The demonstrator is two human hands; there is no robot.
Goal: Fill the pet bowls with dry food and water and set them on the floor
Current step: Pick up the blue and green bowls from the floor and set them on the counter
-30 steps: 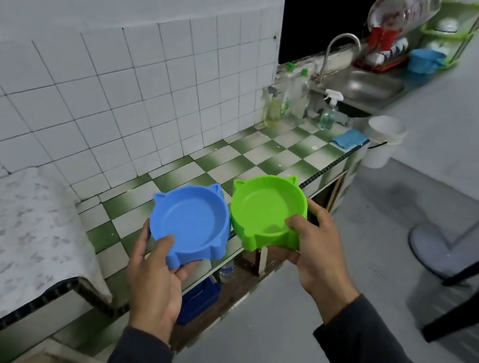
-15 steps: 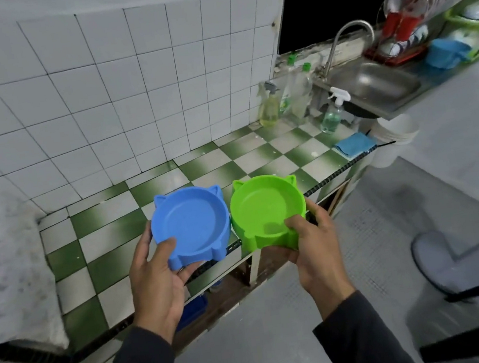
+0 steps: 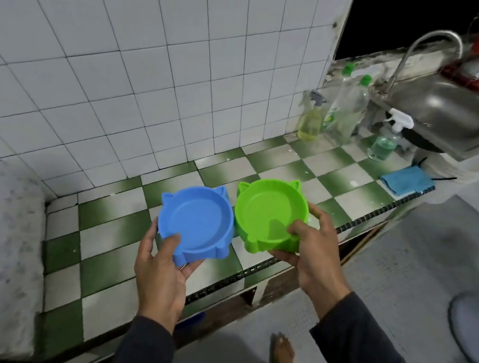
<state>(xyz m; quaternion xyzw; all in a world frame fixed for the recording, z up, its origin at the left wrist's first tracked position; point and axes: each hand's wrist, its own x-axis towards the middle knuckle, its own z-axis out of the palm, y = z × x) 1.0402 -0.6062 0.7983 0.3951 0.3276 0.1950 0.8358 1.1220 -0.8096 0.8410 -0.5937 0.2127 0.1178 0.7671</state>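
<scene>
Left hand point(image 3: 160, 271) grips the blue bowl point(image 3: 196, 222) with its thumb hooked over the near rim and its fingers underneath, and my right hand point(image 3: 311, 251) clamps the green bowl point(image 3: 271, 213) the same way. I read that hold as a carrying grip: each bowl stays level and both dry, unfilled insides face me, so I can check them before filling. Beneath both hands lies the green-and-white checkered counter point(image 3: 111, 231), the largest thing nearby, and the bowls hover above it, side by side and nearly touching, rather than resting on it. Far off to the right of my right hand sits the steel sink point(image 3: 448, 111) with its curved tap, where I judge the water will come from. Between that hand and the sink stand the spray bottles point(image 3: 312, 117), and nearer, just right of the green bowl, lies a folded blue cloth point(image 3: 405, 179). Compared with half a second ago, my grips are unchanged, but the bowls now sit over the middle of the counter instead of its front edge, and the sink has slid further toward the right border.
</scene>
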